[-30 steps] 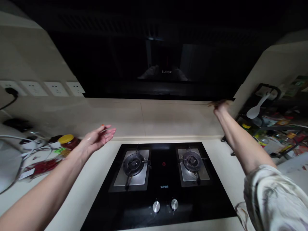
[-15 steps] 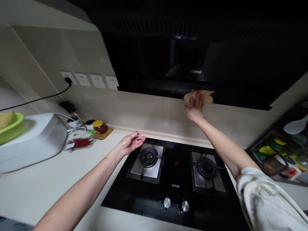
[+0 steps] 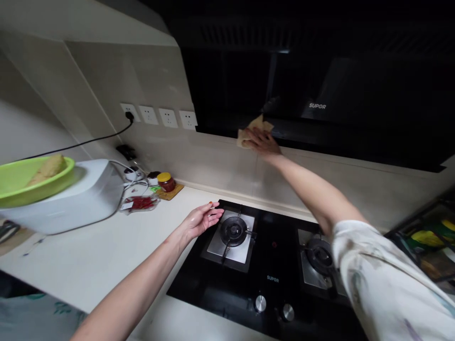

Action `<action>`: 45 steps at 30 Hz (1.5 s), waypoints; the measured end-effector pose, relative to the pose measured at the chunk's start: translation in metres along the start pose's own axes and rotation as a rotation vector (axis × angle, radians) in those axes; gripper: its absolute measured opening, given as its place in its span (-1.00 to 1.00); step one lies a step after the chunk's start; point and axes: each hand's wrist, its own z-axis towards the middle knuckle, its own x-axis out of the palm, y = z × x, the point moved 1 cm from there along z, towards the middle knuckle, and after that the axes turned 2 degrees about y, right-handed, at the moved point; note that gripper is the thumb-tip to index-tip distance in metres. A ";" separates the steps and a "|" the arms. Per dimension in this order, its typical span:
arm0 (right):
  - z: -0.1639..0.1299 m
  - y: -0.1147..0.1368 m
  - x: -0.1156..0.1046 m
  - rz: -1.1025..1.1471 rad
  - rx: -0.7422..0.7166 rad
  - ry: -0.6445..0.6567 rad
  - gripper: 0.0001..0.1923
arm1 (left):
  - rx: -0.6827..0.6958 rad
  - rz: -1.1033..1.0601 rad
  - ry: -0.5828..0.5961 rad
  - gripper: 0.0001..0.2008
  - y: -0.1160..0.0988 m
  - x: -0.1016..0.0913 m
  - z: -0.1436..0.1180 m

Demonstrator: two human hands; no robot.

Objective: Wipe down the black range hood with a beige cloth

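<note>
A crumpled yellowish cleaning cloth lies under my right hand, pressed against the lower edge of the black range hood. The fingers of that hand are bent over the cloth. My left hand hangs in the air with its fingers apart and nothing in it, near the left burner of the black gas stove. My right arm reaches up across the stove and partly hides the right burner.
On the left, a green basin with a light brown item sits on a white appliance. Behind are a yellow-lidded jar, a pack of red items and wall sockets. A black rack stands at the right.
My right hand has slid the cloth leftward along the hood's lower edge. The view has turned left, showing more of the basin. My left hand remains open beside the left burner.
</note>
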 end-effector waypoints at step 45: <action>-0.145 -0.192 -0.076 -0.035 0.850 -0.313 -0.23 | 0.472 0.475 0.043 -0.79 -0.010 0.074 0.038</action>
